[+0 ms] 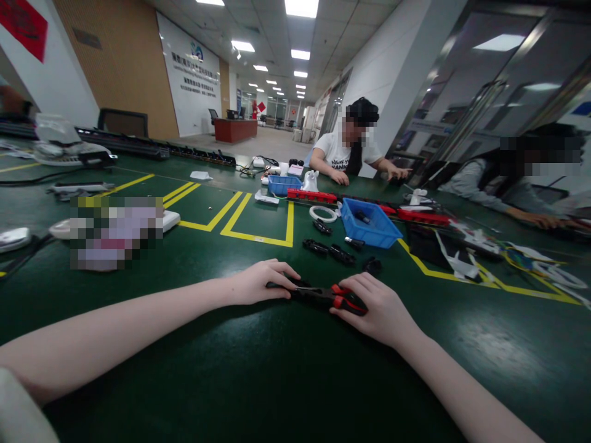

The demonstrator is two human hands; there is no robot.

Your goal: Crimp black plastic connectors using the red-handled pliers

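Observation:
My right hand [379, 307] is closed around the red-and-black handles of a pair of pliers [340, 299], low over the green table. The jaws point left, toward my left hand [253, 284]. Between the thumb and fingers of that hand is a small black part [279, 289], its shape mostly covered. The jaw tips meet this part or lie right beside it; I cannot tell whether they grip it. Just beyond the hands lie several black plastic pieces [341, 253].
A blue bin [369, 223] and a white ring-shaped coil [323, 214] stand beyond the black pieces. Farther back are a smaller blue bin [284, 184] and red strips [312, 195]. Cables [540, 261] lie at the right. Two people [353, 147] sit across the table.

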